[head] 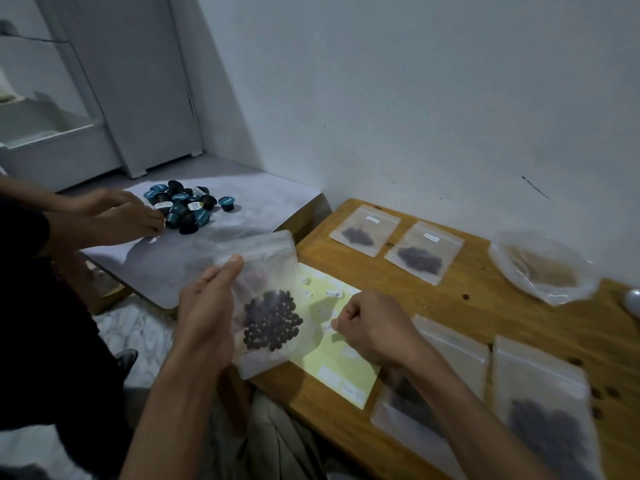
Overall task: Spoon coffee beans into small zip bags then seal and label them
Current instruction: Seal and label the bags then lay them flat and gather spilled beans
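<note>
Labelling step, by my reading. My left hand (207,317) holds a filled zip bag (266,299) upright over the near-left edge of the wooden worktop (467,306), thumb pressed on the front face near the top, fingers behind. The coffee beans (272,322) sit in a dark clump in the bag's lower half.

My right hand (370,327) is curled over the yellow label sheet (329,355), just right of the held bag, fingertips pinched at one of the small white stickers; whether it has lifted one I cannot tell.

Handling judgement: the bag is thin, frosted and floppy, light overall but bottom-heavy with loose beans. Best grip is the stiffer zip band at the top; the film below will buckle, and probably slides under the fingers. The label should go on the flat upper panel above the beans.

Beyond the sheet lie two labelled bags (394,245); more filled bags (540,407) lie right of it. Further right stands an open plastic bag (543,268). Another person's hands (124,216) rest by coffee capsules (185,207), left of the held bag.
</note>
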Action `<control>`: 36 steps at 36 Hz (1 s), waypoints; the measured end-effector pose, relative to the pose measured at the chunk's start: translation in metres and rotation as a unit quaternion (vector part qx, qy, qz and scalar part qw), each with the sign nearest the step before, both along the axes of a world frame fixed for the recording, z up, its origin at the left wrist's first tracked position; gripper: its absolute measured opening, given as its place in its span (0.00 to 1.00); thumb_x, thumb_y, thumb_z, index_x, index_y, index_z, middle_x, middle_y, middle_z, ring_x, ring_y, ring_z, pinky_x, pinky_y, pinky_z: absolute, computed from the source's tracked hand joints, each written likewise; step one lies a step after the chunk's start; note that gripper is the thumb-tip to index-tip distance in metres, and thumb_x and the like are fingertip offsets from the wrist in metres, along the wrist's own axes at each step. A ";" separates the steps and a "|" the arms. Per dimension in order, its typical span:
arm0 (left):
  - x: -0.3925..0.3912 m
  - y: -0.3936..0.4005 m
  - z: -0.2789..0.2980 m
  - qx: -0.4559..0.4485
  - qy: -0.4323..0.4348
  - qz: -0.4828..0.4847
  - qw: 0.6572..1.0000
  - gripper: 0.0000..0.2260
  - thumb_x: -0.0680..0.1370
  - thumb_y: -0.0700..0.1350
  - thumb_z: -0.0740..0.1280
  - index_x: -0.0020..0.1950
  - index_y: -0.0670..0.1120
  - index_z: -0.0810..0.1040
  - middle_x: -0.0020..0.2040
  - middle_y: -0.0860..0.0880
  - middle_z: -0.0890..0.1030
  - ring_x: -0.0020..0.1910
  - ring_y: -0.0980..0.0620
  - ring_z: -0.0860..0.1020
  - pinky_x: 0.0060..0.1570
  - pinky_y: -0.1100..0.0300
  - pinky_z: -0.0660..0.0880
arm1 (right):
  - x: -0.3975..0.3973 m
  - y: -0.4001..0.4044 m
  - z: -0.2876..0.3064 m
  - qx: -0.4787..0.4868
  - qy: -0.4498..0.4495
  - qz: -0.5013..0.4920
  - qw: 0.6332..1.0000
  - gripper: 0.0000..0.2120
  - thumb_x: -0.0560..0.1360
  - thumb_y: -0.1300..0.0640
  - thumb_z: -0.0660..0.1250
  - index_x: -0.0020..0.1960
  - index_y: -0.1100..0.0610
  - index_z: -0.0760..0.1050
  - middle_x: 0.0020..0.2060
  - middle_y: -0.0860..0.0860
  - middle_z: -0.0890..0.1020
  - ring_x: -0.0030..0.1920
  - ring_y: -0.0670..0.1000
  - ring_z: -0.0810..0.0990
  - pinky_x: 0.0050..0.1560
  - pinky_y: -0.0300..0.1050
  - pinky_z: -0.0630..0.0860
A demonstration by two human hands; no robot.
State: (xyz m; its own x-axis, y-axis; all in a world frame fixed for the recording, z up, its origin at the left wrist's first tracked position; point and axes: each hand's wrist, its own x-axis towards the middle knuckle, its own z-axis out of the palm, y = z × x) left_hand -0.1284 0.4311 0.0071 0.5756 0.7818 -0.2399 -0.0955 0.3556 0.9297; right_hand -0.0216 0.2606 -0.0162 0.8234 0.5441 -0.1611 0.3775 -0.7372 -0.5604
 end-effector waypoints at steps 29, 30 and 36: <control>0.036 -0.089 0.016 0.080 0.023 -0.219 0.972 0.06 0.76 0.41 0.71 0.50 0.41 0.85 0.46 0.45 0.87 0.45 0.51 0.86 0.48 0.49 0.77 | 0.008 -0.028 0.044 0.181 -0.090 -0.086 0.975 0.09 0.74 0.49 0.72 0.38 0.50 0.79 0.33 0.44 0.82 0.37 0.44 0.81 0.42 0.51 0.83; 0.037 -0.089 0.016 0.082 0.023 -0.213 0.973 0.06 0.77 0.41 0.70 0.51 0.41 0.84 0.46 0.44 0.87 0.45 0.50 0.86 0.47 0.48 0.78 | 0.008 -0.029 0.043 0.192 -0.081 -0.089 0.974 0.09 0.74 0.48 0.73 0.38 0.50 0.79 0.33 0.44 0.82 0.37 0.44 0.81 0.42 0.51 0.83; 0.042 -0.086 0.013 0.099 0.020 -0.195 0.976 0.05 0.76 0.41 0.71 0.50 0.43 0.85 0.46 0.44 0.87 0.49 0.46 0.85 0.55 0.40 0.78 | 0.006 -0.034 0.039 0.260 -0.058 -0.165 0.950 0.26 0.67 0.44 0.79 0.56 0.45 0.67 0.52 0.42 0.73 0.53 0.44 0.74 0.48 0.40 0.76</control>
